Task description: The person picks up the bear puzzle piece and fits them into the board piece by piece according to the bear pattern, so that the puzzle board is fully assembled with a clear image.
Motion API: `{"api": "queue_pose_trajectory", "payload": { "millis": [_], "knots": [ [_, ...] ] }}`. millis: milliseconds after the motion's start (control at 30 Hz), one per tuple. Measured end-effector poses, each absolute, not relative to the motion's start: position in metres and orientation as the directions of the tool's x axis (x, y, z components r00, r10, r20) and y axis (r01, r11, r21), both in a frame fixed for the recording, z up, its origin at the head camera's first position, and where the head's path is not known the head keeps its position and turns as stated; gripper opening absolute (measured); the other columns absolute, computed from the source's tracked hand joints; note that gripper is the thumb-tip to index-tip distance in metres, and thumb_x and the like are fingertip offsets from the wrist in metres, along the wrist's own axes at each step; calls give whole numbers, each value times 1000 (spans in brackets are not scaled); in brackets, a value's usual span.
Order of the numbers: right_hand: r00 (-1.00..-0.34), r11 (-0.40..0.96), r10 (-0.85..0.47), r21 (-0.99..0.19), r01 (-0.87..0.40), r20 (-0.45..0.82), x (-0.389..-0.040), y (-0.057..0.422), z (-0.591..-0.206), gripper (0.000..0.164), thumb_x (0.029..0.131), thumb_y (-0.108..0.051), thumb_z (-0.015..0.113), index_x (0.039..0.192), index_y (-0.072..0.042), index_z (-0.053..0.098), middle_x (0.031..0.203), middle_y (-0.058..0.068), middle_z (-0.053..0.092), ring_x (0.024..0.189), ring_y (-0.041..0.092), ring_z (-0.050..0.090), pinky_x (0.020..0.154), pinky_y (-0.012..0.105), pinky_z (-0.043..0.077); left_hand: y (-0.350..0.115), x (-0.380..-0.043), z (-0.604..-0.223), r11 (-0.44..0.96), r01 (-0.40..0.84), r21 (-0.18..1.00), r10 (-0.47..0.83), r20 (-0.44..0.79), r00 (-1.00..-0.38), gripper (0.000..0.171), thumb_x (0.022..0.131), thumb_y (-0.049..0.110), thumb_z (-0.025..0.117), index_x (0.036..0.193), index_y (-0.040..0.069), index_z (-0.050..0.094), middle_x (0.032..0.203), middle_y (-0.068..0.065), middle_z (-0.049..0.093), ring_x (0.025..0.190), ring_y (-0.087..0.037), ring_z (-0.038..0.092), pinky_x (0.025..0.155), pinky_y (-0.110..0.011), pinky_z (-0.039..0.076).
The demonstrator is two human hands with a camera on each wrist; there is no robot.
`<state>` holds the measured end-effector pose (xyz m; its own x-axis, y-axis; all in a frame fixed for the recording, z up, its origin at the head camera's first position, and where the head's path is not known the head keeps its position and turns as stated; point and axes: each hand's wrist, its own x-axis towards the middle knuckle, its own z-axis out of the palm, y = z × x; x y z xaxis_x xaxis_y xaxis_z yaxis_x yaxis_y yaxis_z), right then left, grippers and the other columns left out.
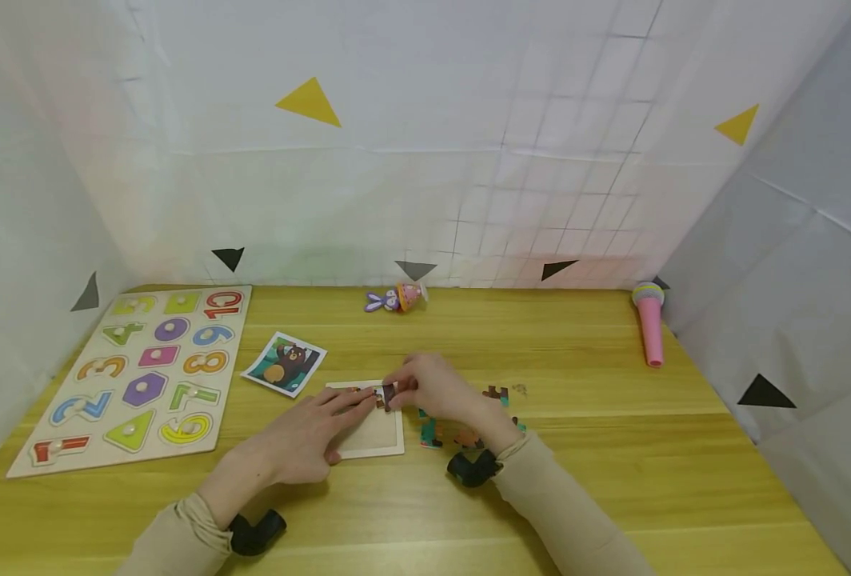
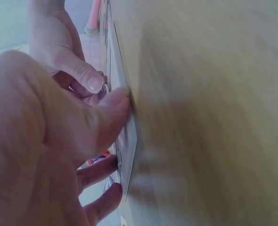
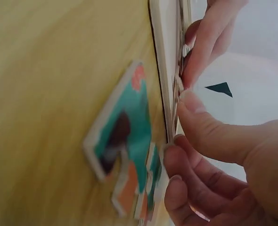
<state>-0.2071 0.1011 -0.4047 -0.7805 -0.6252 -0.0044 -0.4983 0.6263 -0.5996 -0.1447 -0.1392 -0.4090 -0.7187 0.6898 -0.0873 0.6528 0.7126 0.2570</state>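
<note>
A pale wooden puzzle tray (image 1: 368, 454) lies flat on the table, with a few jigsaw pieces along its upper edge. My left hand (image 1: 289, 444) rests on the tray from the left, its fingers stretched over the pieces there. At the tray's upper right corner my right hand (image 1: 440, 390) pinches a dark puzzle piece (image 1: 388, 395) between thumb and fingers. In the right wrist view the thumb touches the tray's edge, and the held piece is mostly hidden. Loose teal and brown puzzle pieces (image 1: 429, 434) lie under and beside the right forearm.
A picture card of a bear (image 1: 286, 365) lies behind the left hand. Further left is a number and shape board (image 1: 234, 357). A small rabbit toy (image 1: 397, 298) lies at the back, and a pink toy microphone (image 1: 652, 328) at the far right. White sheeting encloses the table.
</note>
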Motion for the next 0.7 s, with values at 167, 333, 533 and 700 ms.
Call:
{"api": "queue_pose_trajectory", "payload": {
  "millis": [167,333,533,700],
  "knots": [
    [-785,642,-619,-589,-491,-21,-206,96,-405,26,89,-18,76,113,-10,77,82,-2,59,71,11,50,57,23,41,-140,-145,-410,713,652,258,689,-89,-719,83,82,7,63,158,14,31,162,-6,32,145,-32,34,113,-56,36],
    [-784,635,-621,-585,-504,0,-203,94,-402,25,88,-15,77,112,-8,77,81,0,59,70,13,49,57,23,39,-138,-145,-410,718,646,259,685,-97,-722,84,82,8,64,158,15,31,163,-5,30,144,-32,34,112,-55,37],
    [-778,631,-627,-565,-531,30,-203,95,-402,27,85,-15,79,110,-6,78,79,0,59,66,11,46,55,21,37,-138,-144,-409,721,638,269,683,-122,-720,84,84,8,63,159,16,28,166,-4,25,146,-31,31,113,-56,35],
    [-765,625,-643,-548,-557,44,-205,95,-404,28,84,-17,79,110,-5,78,77,0,58,63,9,43,53,19,34,-138,-143,-409,715,642,278,688,-113,-717,84,84,7,64,159,14,28,166,-3,23,146,-31,30,114,-55,34]
  ]
}}
